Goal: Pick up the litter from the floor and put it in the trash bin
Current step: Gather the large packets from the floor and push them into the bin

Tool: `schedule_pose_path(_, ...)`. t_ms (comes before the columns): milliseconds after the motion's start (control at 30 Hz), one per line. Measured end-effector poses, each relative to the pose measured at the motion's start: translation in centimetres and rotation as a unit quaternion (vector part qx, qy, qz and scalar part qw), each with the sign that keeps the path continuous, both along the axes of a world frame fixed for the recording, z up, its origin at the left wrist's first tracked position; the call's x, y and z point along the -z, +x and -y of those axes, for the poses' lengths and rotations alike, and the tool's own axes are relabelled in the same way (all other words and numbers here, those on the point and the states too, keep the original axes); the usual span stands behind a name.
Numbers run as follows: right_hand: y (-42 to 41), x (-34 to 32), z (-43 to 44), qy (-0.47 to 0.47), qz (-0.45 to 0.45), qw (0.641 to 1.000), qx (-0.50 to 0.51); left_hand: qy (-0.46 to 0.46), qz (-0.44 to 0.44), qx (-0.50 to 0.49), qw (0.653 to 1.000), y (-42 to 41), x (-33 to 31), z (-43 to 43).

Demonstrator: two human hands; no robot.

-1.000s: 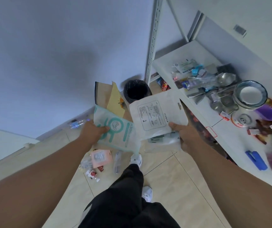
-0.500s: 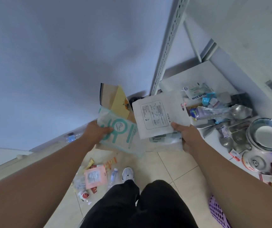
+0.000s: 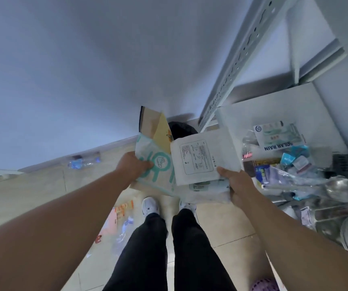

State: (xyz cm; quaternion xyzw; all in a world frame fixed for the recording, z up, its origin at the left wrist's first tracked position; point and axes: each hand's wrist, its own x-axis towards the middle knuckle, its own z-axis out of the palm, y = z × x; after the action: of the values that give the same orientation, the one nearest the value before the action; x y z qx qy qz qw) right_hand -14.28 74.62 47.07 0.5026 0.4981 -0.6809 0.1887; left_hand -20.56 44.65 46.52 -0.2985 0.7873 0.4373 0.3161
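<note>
My left hand (image 3: 132, 167) grips a white and teal packet (image 3: 158, 164) together with brown and yellow paper envelopes (image 3: 154, 128) fanned out behind it. In my right hand (image 3: 235, 180) are a white printed pouch (image 3: 202, 157) and clear plastic wrappers (image 3: 207, 191) under it. Both bundles are held at chest height, side by side. Just beyond them the black trash bin (image 3: 181, 130) stands on the floor by the wall, mostly hidden behind the papers. More litter (image 3: 118, 219) lies on the tiles left of my feet, including a pink packet and clear wrappers.
A white metal shelf (image 3: 274, 106) on my right carries packets, a ladle and steel bowls; its perforated post (image 3: 238, 57) rises beside the bin. A plastic bottle (image 3: 82, 162) lies along the baseboard at left. A purple basket (image 3: 264, 284) sits near my right leg.
I have stepped closer to the bin and shelf; both feet now stand side by side. The floor litter has slid back to my left. Both hands keep their bundles.
</note>
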Motion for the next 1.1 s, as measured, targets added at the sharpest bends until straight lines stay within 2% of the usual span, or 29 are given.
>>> schedule_pose_path(133, -3.0, 5.2, -0.9, 0.025, 0.007, 0.999, -0.028, -0.005, 0.012, 0.008, 1.000, -3.0, 5.7, -1.6)
schedule_pose_path(333, -7.3, 14.8, -0.6, 0.115, -0.010, 0.991, -0.064, -0.002, 0.013, 0.026, 1.000, -7.5, 15.8, -3.1)
schedule_pose_path(600, -10.4, 25.0, 2.0, 0.206, -0.028, 0.975, -0.081, -0.020, 0.039, 0.062, 0.997, -9.6, 27.2, -3.8)
schedule_pose_path(867, -13.0, 30.4, 3.6, 0.252, -0.015, 0.961, -0.117, -0.024, 0.085, 0.073, 0.993, -11.6, 32.5, -4.4)
schedule_pose_path(1100, -15.0, 33.9, 4.7, 0.271, 0.005, 0.936, -0.222, -0.048, 0.161, 0.132, 0.977, -12.6, 35.6, -4.6)
